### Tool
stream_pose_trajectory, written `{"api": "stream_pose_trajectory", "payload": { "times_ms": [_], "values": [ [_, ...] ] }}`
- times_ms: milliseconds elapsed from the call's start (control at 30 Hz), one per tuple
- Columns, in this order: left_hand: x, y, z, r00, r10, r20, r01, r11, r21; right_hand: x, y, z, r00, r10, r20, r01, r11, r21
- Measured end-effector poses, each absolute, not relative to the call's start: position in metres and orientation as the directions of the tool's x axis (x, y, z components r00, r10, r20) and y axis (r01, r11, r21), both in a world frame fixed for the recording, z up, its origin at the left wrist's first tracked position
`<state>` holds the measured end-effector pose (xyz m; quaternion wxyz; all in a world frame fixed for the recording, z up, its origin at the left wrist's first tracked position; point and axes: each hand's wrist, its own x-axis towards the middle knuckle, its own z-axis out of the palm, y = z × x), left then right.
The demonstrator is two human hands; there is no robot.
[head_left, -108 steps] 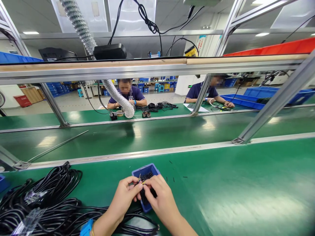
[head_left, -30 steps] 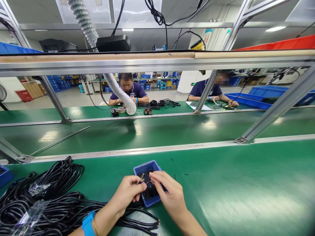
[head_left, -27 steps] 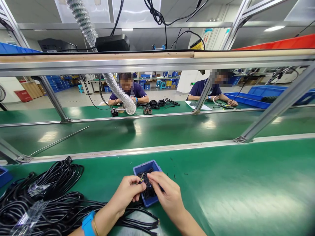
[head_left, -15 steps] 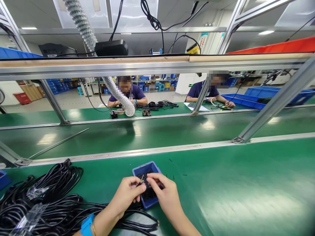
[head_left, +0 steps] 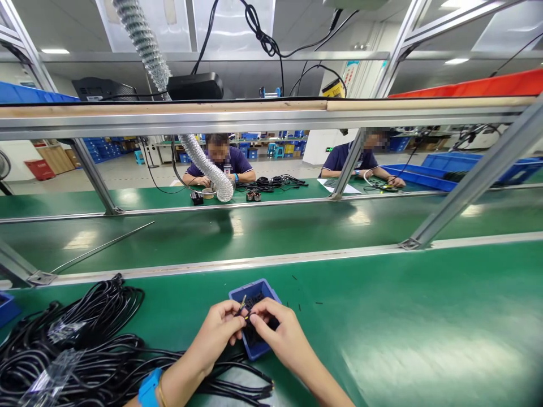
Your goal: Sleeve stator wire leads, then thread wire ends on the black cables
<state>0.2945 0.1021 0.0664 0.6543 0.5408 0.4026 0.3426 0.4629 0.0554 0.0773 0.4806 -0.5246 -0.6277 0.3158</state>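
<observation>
1. The right hand (head_left: 283, 334) has closed in since the earlier frame: its fingertips now sit just beside the left hand (head_left: 214, 330), over the bin.
2. The left thumb and forefinger pinch a thin wire end (head_left: 242, 306), yellowish at its tip. The right hand is narrowed against it too, though I cannot tell whether it grips.
3. The wire looks light, limp and easily bent, so it seems best held close to the tip.
4. The wire end sits at six o'clock, above a small blue plastic bin (head_left: 253, 284) holding a dark tangle of short wires (head_left: 253, 336).
5. A black cable coil (head_left: 68, 362) lies at eight o'clock — on the green conveyor belt (head_left: 382, 316).
</observation>
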Motion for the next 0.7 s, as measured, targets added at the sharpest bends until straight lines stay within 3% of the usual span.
{"api": "stream_pose_trajectory", "payload": {
  "times_ms": [167, 367, 433, 533, 600, 633, 700],
  "values": [
    [0.294, 0.098, 0.078, 0.421, 0.902, -0.099, -0.051, 0.132, 0.990, 0.461, 0.057, 0.069, 0.028, 0.992, 0.127, 0.165, 0.120, -0.979],
    [0.291, 0.098, 0.091, 0.478, 0.868, -0.137, -0.051, 0.183, 0.982, 0.459, 0.056, 0.069, 0.007, 0.996, 0.094, 0.115, 0.093, -0.989],
    [0.289, 0.099, 0.095, 0.504, 0.855, -0.125, -0.067, 0.183, 0.981, 0.469, 0.052, 0.080, -0.112, 0.984, 0.140, 0.139, 0.155, -0.978],
    [0.286, 0.101, 0.100, 0.506, 0.851, -0.139, -0.072, 0.202, 0.977, 0.488, 0.046, 0.099, -0.478, 0.850, 0.220, 0.134, 0.318, -0.939],
    [0.286, 0.103, 0.102, 0.492, 0.853, -0.177, -0.056, 0.234, 0.971, 0.494, 0.047, 0.103, -0.488, 0.844, 0.223, 0.261, 0.385, -0.885],
    [0.286, 0.103, 0.102, 0.480, 0.856, -0.189, -0.048, 0.241, 0.969, 0.493, 0.049, 0.101, -0.411, 0.888, 0.204, 0.431, 0.387, -0.815],
    [0.287, 0.104, 0.100, 0.458, 0.867, -0.195, -0.020, 0.229, 0.973, 0.484, 0.057, 0.092, -0.235, 0.956, 0.173, 0.792, 0.292, -0.536]
  ]
}}
